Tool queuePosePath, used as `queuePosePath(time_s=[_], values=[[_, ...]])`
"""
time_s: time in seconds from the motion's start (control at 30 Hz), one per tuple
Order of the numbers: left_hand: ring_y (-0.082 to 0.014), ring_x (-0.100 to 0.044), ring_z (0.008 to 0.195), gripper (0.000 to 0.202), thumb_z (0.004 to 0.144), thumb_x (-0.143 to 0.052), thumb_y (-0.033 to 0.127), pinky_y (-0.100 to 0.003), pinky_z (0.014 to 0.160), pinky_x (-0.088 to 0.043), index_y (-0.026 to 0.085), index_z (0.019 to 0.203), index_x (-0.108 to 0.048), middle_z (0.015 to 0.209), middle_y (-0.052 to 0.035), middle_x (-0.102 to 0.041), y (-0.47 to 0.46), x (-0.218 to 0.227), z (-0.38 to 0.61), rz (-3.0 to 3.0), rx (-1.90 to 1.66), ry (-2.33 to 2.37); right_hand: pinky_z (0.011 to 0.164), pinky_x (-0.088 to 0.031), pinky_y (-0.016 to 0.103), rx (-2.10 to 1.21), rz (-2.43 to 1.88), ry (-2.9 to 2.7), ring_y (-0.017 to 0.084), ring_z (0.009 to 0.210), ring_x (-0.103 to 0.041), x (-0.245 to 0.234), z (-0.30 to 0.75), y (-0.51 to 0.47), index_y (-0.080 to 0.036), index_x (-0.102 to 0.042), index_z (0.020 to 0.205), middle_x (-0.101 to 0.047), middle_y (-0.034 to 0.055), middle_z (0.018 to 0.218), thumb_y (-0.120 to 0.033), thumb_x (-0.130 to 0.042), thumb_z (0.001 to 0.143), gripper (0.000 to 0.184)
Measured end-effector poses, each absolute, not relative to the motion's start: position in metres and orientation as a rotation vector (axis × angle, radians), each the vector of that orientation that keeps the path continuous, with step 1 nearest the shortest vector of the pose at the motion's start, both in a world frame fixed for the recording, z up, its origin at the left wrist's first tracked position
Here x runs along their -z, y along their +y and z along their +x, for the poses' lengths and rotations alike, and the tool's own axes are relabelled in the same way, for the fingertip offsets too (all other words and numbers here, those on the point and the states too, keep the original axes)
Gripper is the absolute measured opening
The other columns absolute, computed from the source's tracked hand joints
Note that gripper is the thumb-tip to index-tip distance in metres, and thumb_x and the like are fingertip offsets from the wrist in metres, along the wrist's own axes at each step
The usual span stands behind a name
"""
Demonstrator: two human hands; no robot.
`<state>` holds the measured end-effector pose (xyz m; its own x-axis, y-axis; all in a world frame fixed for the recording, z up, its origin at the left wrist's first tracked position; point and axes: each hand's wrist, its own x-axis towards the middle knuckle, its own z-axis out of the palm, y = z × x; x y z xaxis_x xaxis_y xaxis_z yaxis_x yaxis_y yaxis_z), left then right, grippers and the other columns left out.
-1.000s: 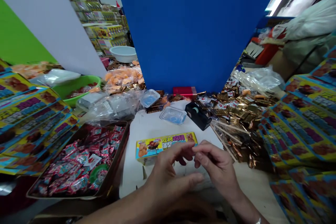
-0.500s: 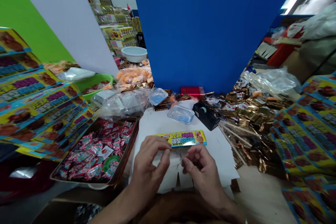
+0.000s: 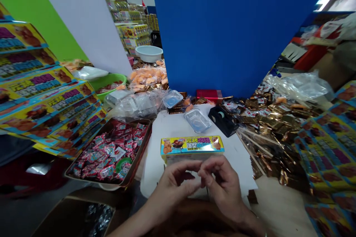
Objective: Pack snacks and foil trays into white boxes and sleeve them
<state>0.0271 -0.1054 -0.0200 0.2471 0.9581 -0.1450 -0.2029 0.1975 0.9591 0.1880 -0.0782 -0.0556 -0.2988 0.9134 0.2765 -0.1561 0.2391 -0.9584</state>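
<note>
Just in front of a printed yellow and blue carton [image 3: 191, 145], my two hands meet at the fingertips. My left hand [image 3: 178, 185] is curled, its thumb and forefinger closing toward the right fingertips. My right hand [image 3: 225, 185] has thumb and fingers pinched together. Anything between the fingertips is too small to make out. The carton lies on a white sheet [image 3: 155, 163], its long printed face toward me. Behind it are a clear plastic tray [image 3: 198, 120] and a black tape dispenser [image 3: 223, 121].
At left, a shallow box [image 3: 69, 175] holds many pink wrapped candies, beside stacked printed cartons [image 3: 61, 100]. Gold-wrapped pieces [image 3: 278, 122] and wooden sticks [image 3: 256, 142] lie at right. A blue panel [image 3: 222, 33] stands behind; an open cardboard box [image 3: 63, 211] sits lower left.
My hands have come together from apart, the left moving right toward the right fingertips. More of the carton's left end now shows. The whole view has shifted slightly.
</note>
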Motion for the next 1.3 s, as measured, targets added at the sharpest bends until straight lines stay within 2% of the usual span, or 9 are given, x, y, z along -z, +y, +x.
queuePosePath(time_s=[0.17,0.33,0.5,0.6,0.73,0.9,1.0,1.13,1.3], values=[[-0.0161,-0.061,0.077,0.013,0.088,-0.061,0.030,-0.031,0.074,-0.048,0.020,0.082,-0.067,0.083,-0.0024,-0.067,-0.101,0.012,0.028,1.320,-1.179,1.225,0.055,-0.047,0.021,-1.307,-0.795,-1.474,0.010,0.060,-0.057,0.060,0.184,-0.078,-0.023,-0.052,0.094,-0.057,-0.0032,0.073,-0.024,-0.058,0.092,0.006],[-0.0280,-0.050,0.116,0.009,0.084,-0.062,0.017,-0.047,0.099,-0.037,0.019,0.078,-0.068,0.111,-0.0086,-0.065,-0.063,-0.005,0.015,2.162,-1.011,1.478,0.048,-0.041,0.020,-1.135,-1.062,-1.504,0.010,0.052,-0.053,0.053,0.174,-0.059,-0.022,-0.048,0.081,-0.053,-0.0052,0.064,-0.031,-0.059,0.089,0.017],[-0.0211,-0.056,0.092,0.004,0.083,-0.062,0.015,-0.036,0.081,-0.045,0.017,0.080,-0.062,0.094,-0.0064,-0.062,-0.027,0.002,0.006,2.103,-0.721,1.450,0.051,-0.038,0.022,-0.599,-1.233,-1.763,0.011,0.051,-0.053,0.057,0.166,-0.048,-0.021,-0.048,0.076,-0.056,-0.0043,0.062,-0.024,-0.055,0.088,0.014],[-0.0193,-0.055,0.085,0.029,0.076,-0.070,0.017,-0.033,0.074,-0.045,0.016,0.099,-0.054,0.094,-0.0046,-0.060,-0.019,0.005,0.003,2.054,-0.695,1.489,0.053,-0.038,0.023,-0.376,-1.261,-1.838,0.012,0.052,-0.057,0.062,0.162,-0.051,-0.021,-0.047,0.079,-0.058,-0.0042,0.063,-0.023,-0.053,0.091,0.013],[-0.0200,-0.053,0.087,0.009,0.084,-0.063,0.020,-0.033,0.077,-0.043,0.017,0.081,-0.054,0.091,-0.0047,-0.059,-0.016,0.001,0.000,2.176,-0.556,1.425,0.049,-0.032,0.027,-0.148,-1.309,-1.955,0.014,0.048,-0.058,0.065,0.162,-0.055,-0.021,-0.049,0.080,-0.058,-0.0038,0.060,-0.029,-0.047,0.097,0.019],[-0.0235,-0.054,0.087,0.026,0.083,-0.066,0.040,-0.035,0.074,-0.047,0.018,0.088,-0.053,0.092,-0.0057,-0.062,-0.023,0.005,0.005,2.368,-0.318,1.471,0.047,-0.035,0.025,-0.287,-1.176,-2.048,0.013,0.048,-0.056,0.066,0.188,-0.057,-0.021,-0.052,0.078,-0.057,-0.0039,0.058,-0.028,-0.046,0.098,0.022],[-0.0274,-0.056,0.092,0.024,0.083,-0.066,0.033,-0.041,0.079,-0.050,0.017,0.097,-0.054,0.102,-0.0085,-0.064,-0.026,0.010,0.015,2.560,-0.126,1.526,0.063,-0.047,0.026,-0.290,-1.133,-1.949,0.016,0.067,-0.062,0.062,0.208,-0.044,-0.020,-0.058,0.091,-0.064,0.0012,0.076,-0.028,-0.054,0.094,0.009],[-0.0285,-0.059,0.097,0.025,0.081,-0.064,0.018,-0.044,0.084,-0.052,0.019,0.104,-0.055,0.108,-0.0096,-0.065,-0.030,0.010,0.013,2.639,-0.065,1.547,0.100,-0.045,0.039,-0.354,-1.133,-2.100,0.025,0.118,-0.053,0.053,0.217,-0.019,-0.017,-0.051,0.129,-0.056,0.0133,0.127,-0.032,-0.055,0.091,0.041],[-0.0324,-0.052,0.123,0.055,0.080,-0.064,0.047,-0.049,0.095,-0.050,0.031,0.129,-0.047,0.143,-0.0083,-0.049,-0.033,0.042,-0.044,2.716,-0.675,1.489,0.112,-0.037,0.035,-0.684,-1.205,-2.202,0.022,0.130,-0.043,0.037,0.220,-0.008,-0.020,-0.042,0.142,-0.046,0.0097,0.140,-0.035,-0.056,0.091,0.055]])
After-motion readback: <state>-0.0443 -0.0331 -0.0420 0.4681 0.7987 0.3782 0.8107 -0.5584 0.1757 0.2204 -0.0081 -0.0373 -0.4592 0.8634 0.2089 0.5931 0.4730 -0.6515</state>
